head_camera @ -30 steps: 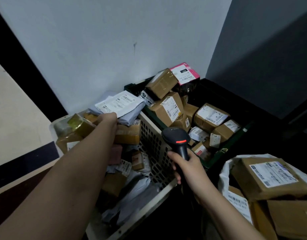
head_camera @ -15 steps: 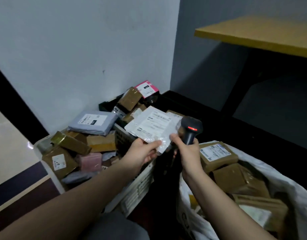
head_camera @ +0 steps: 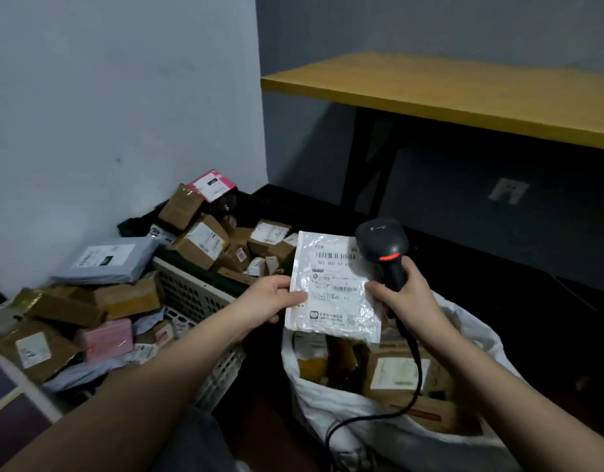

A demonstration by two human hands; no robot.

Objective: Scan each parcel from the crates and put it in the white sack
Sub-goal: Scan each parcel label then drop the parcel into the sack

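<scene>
Your left hand (head_camera: 270, 299) pinches the left edge of a flat white plastic mailer (head_camera: 331, 284), thumb on its face and fingers curled behind it. It hangs upright just above the open mouth of the white woven sack (head_camera: 379, 427). The label faces you: a barcode runs along the top, and beneath it digits that look like "602 602 12 815", though the glare and wrinkles in the film leave them uncertain. A second, smaller barcode sits mid-label, and a small logo with print lies near the lower edge, too blurred to read.

Your right hand (head_camera: 404, 294) is wrapped round the grip of a black handheld barcode scanner (head_camera: 384, 248), its fingers clamped on the handle and also touching the mailer's right edge. A red light glows on the scanner's head, which sits beside the mailer's upper right corner. Its black cable (head_camera: 409, 379) loops down across the sack.

Inside the sack, brown cardboard parcels show, partly hidden behind the mailer. To the left, a pale perforated plastic crate (head_camera: 198, 298) holds brown boxes, a pink packet (head_camera: 108, 338) and a grey poly bag (head_camera: 106, 260); its near end is cut off by your left forearm. Behind it, a dark crate (head_camera: 140, 223) against the wall holds labelled cartons and a pink-topped box (head_camera: 212, 183); their labels are too small to read. A yellow-topped surface (head_camera: 464, 93) overhangs at the upper right.
</scene>
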